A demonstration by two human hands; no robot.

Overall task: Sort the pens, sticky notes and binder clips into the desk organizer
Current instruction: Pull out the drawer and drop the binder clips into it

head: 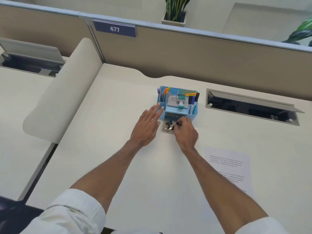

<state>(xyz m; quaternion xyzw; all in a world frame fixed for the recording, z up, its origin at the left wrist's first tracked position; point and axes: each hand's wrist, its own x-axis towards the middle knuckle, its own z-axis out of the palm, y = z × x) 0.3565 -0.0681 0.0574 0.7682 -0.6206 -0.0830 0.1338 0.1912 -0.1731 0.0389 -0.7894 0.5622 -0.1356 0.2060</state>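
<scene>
A light-blue plastic desk organizer (pixel 177 102) with several compartments stands near the middle of a cream-white desk (pixel 118 157). Its far-left slots hold upright pens (pixel 163 94), purple and orange among them; its right slot holds dark-capped markers (pixel 193 100). The middle bay carries a grey pad with a small green-and-white item on top; what that item is cannot be told.

Just near of the organizer, touching or almost touching its front, lies a small shiny clear tray (pixel 168 128) with black binder clips (pixel 168 124) in it. The right hand (pixel 185 130) is over the tray's right part, fingertips pinched together on one black clip at the tray's far-right edge. The left hand (pixel 146 125) is flat and released, fingers stretched out, its fingertips touching the organizer's near-left corner; it grips nothing.

A printed white sheet of paper (pixel 228 169) lies on the desk to the near right, well apart from the tray. A recessed cable hatch (pixel 249 107) with a raised grey lid sits right of the organizer. A beige partition (pixel 202 53) along the far edge bears a blue label reading 477 (pixel 114 29).
</scene>
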